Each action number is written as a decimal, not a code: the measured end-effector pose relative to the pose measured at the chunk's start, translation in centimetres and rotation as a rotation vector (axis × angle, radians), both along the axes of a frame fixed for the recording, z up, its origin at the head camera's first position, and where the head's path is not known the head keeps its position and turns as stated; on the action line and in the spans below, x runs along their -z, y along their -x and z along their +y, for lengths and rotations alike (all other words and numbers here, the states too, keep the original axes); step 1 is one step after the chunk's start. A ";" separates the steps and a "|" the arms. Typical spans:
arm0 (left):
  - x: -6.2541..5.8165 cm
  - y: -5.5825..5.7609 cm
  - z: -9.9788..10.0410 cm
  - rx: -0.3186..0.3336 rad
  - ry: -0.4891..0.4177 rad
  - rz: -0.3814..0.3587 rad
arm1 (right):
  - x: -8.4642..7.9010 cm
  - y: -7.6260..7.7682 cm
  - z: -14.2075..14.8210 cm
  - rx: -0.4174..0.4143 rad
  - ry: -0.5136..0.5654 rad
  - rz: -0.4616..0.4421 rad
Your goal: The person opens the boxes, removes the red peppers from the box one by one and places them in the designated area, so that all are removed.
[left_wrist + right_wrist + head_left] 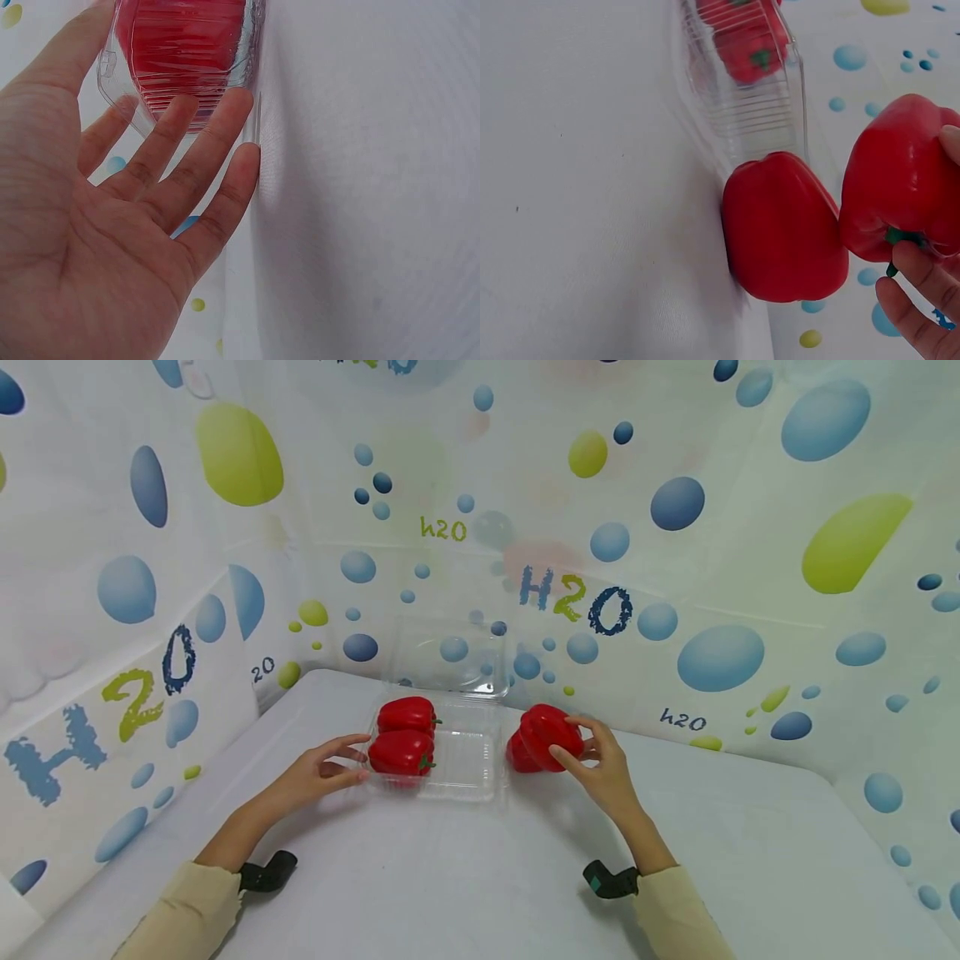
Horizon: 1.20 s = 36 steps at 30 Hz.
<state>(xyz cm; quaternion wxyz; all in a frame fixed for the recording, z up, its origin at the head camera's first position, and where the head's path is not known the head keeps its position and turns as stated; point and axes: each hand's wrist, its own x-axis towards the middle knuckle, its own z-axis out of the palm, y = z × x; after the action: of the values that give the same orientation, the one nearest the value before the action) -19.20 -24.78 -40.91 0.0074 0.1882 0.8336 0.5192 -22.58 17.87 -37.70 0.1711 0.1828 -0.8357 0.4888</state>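
Note:
A clear plastic clamshell container [463,762] lies on the table with its lid raised at the back. Two red bell peppers, a far one [405,715] and a near one [399,754], fill its left half, green stems to the right. At the container's left side, my left hand [318,775] has its fingertips right at the wall, fingers spread and nearly straight in the left wrist view. My right hand [606,775] holds another red bell pepper [904,176] between thumb and fingers. Partly behind it, one more bell pepper [784,229] sits on the table beside the container's right wall.
The transparent lid [450,656] leans up near the patterned backdrop [480,560] that encloses the table. A white cloth [435,877] covers the tabletop. Each wrist wears a black camera mount, one on the left [268,872] and one on the right [609,880].

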 end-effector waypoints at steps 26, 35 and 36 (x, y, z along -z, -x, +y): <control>0.0 -0.1 -0.1 -0.004 0.010 0.000 | -2.9 -2.5 -0.5 0.043 0.009 0.024; 0.1 0.1 -0.1 0.001 0.015 0.003 | -2.7 -2.3 -0.1 0.057 0.005 0.045; 0.1 0.1 -0.1 -0.003 0.014 0.002 | -2.8 -2.4 -0.1 0.058 0.007 0.044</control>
<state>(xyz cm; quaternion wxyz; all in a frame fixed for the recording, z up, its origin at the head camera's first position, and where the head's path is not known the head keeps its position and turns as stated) -19.26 -24.86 -40.97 0.0071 0.1875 0.8376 0.5130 -20.21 17.78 -34.92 0.2043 0.1688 -0.8349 0.4824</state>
